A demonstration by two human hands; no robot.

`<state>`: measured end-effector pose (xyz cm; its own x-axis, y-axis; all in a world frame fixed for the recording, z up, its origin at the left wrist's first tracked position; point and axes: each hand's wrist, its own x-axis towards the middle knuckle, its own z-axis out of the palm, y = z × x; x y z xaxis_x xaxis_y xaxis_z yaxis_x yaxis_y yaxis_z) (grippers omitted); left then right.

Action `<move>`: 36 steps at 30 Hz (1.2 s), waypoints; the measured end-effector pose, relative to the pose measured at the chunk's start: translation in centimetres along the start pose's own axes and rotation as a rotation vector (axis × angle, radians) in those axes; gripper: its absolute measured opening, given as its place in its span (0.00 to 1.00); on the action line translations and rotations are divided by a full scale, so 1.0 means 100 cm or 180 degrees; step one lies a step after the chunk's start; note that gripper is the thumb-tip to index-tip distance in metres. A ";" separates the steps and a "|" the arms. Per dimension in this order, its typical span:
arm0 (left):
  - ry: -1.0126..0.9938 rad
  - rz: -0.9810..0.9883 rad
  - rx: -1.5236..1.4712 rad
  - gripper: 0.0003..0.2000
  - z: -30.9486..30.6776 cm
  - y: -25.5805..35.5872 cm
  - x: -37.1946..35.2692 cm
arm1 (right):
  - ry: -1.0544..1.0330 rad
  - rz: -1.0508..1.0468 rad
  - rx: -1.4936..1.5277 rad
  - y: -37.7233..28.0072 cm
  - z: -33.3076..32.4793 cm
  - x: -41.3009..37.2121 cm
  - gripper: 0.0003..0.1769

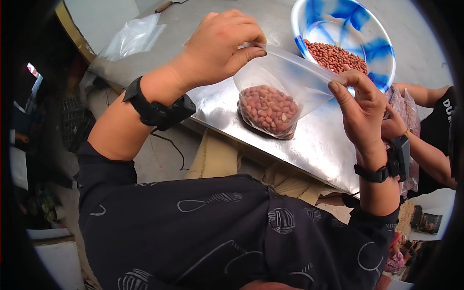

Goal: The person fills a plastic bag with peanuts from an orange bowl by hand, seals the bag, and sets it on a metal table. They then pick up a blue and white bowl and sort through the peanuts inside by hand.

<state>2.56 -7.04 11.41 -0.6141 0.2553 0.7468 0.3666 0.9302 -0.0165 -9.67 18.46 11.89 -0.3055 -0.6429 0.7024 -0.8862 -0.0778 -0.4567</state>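
A clear plastic bag (309,79) rests on the metal table with red-skinned peanuts (268,108) gathered in its bottom. Its top edge is stretched flat between my two hands. My left hand (222,46) pinches the left corner between thumb and fingers. At the opposite corner, my right hand (360,108) has the same edge pinched, thumb against bent forefinger. Both hands are above the tabletop, with the filled part of the bag sitting near the table's front edge.
A blue and white basin (382,48) with loose peanuts (336,55) stands beyond my right hand. Flat clear bags (133,38) lie at the far left of the metal table (212,104). At right, a co-worker's hands hold a bag of peanuts (410,116). A wooden-handled tool (164,7) lies at the back.
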 end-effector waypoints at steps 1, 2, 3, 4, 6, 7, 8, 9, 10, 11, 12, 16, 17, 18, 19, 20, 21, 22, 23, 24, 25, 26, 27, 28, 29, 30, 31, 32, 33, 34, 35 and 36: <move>-0.0024 -0.0003 -0.0020 0.07 -0.001 -0.004 -0.002 | 0.0004 0.0002 -0.0025 0.000 0.000 0.000 0.05; -0.0048 -0.0005 -0.0038 0.07 -0.003 -0.008 -0.003 | 0.0010 0.0001 -0.0049 0.000 -0.001 0.000 0.05; -0.0073 -0.0007 -0.0055 0.07 -0.004 -0.011 -0.004 | 0.0028 -0.0015 -0.0089 0.002 -0.001 -0.001 0.05; -0.0095 -0.0010 -0.0092 0.06 -0.005 -0.015 -0.005 | 0.0046 -0.0030 -0.0128 0.004 -0.002 -0.001 0.05; -0.0140 -0.0017 -0.0163 0.06 -0.008 -0.021 -0.008 | 0.0035 0.0006 -0.0119 0.005 -0.003 -0.001 0.05; -0.0151 -0.0069 -0.0189 0.06 -0.010 -0.022 -0.009 | 0.0005 0.0057 -0.0071 0.003 -0.004 -0.002 0.05; -0.0161 -0.0120 -0.0216 0.05 -0.013 -0.023 -0.011 | -0.0027 0.0107 -0.0025 0.002 -0.004 -0.002 0.05; -0.0169 -0.0170 -0.0244 0.05 -0.014 -0.025 -0.013 | -0.0020 0.0075 -0.0072 0.002 -0.004 -0.002 0.05; -0.0155 -0.0226 -0.0311 0.05 -0.015 -0.027 -0.016 | -0.0013 0.0037 -0.0125 0.004 -0.004 -0.004 0.04; -0.0144 -0.0284 -0.0381 0.05 -0.015 -0.031 -0.020 | -0.0008 0.0003 -0.0175 0.004 -0.003 -0.004 0.04; -0.0134 -0.0342 -0.0454 0.05 -0.015 -0.034 -0.024 | -0.0016 0.0044 -0.0105 0.003 -0.003 -0.004 0.04; 0.0077 -0.1148 -0.1261 0.06 -0.016 -0.052 -0.044 | 0.0057 0.0437 0.0302 0.000 -0.005 -0.004 0.05; 0.0193 -0.1518 -0.1845 0.07 -0.014 -0.060 -0.053 | 0.0103 0.0587 0.0434 0.001 -0.007 -0.005 0.05; 0.0309 -0.1874 -0.2431 0.08 -0.015 -0.059 -0.052 | 0.0039 0.0643 0.0419 0.004 -0.010 -0.006 0.07; 0.0394 -0.1892 -0.2781 0.10 -0.011 -0.054 -0.051 | 0.0017 0.0713 0.0493 0.006 -0.010 -0.006 0.07; 0.0480 -0.1915 -0.3138 0.11 -0.002 -0.042 -0.049 | -0.0012 0.0792 0.0564 0.007 -0.010 -0.005 0.07; 0.0572 -0.1935 -0.3501 0.13 0.004 -0.032 -0.045 | -0.0047 0.0872 0.0631 0.008 -0.011 -0.003 0.08; 0.0396 -0.1815 -0.3573 0.14 0.013 -0.034 -0.044 | -0.0108 0.0911 0.0711 0.009 -0.010 -0.001 0.08; 0.0369 -0.1888 -0.3655 0.14 0.019 -0.028 -0.040 | -0.0167 0.0948 0.0788 0.009 -0.010 0.003 0.09; 0.0340 -0.1962 -0.3739 0.13 0.024 -0.020 -0.036 | -0.0227 0.0988 0.0864 0.008 -0.009 0.006 0.10; 0.0308 -0.2039 -0.3824 0.13 0.029 -0.014 -0.032 | -0.0224 0.0891 0.0740 0.004 -0.006 0.008 0.11; 0.0404 -0.1975 -0.3936 0.10 0.034 -0.012 -0.030 | -0.0219 0.0798 0.0622 -0.002 0.000 0.011 0.12; 0.0488 -0.1943 -0.3953 0.09 0.038 -0.010 -0.028 | -0.0212 0.0704 0.0509 -0.005 0.003 0.012 0.13; 0.0566 -0.1920 -0.3973 0.08 0.042 -0.009 -0.027 | -0.0328 0.0632 0.0340 -0.005 0.004 0.011 0.13; 0.0640 -0.1903 -0.3992 0.07 0.044 -0.008 -0.027 | -0.0338 0.0697 0.0226 -0.005 0.004 0.011 0.11; 0.0674 -0.1855 -0.3949 0.07 0.045 -0.009 -0.028 | -0.0347 0.0756 0.0114 -0.004 0.006 0.011 0.10; 0.0711 -0.1795 -0.3899 0.07 0.044 -0.010 -0.029 | -0.0350 0.0804 -0.0001 -0.005 0.007 0.010 0.09; 0.0749 -0.1737 -0.3843 0.07 0.043 -0.011 -0.029 | -0.0245 0.0670 -0.0068 -0.006 0.009 0.010 0.07; 0.0794 -0.1725 -0.3819 0.07 0.042 -0.010 -0.030 | -0.0252 0.0672 -0.0089 -0.006 0.008 0.010 0.07; 0.0828 -0.1725 -0.3795 0.07 0.042 -0.010 -0.031 | -0.0259 0.0686 -0.0101 -0.002 0.005 0.008 0.06; 0.0857 -0.1720 -0.3774 0.07 0.042 -0.009 -0.032 | -0.0259 0.0701 -0.0116 0.001 0.001 0.005 0.06; 0.0973 -0.1862 -0.3812 0.08 0.044 -0.010 -0.035 | -0.0108 0.0862 0.0327 0.008 -0.004 0.000 0.06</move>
<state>1.28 -7.74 5.93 -0.7668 -0.3062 0.5641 0.5800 0.0459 0.8133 -10.50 18.71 11.80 -0.5128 -0.6758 0.5295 -0.7336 0.0245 -0.6792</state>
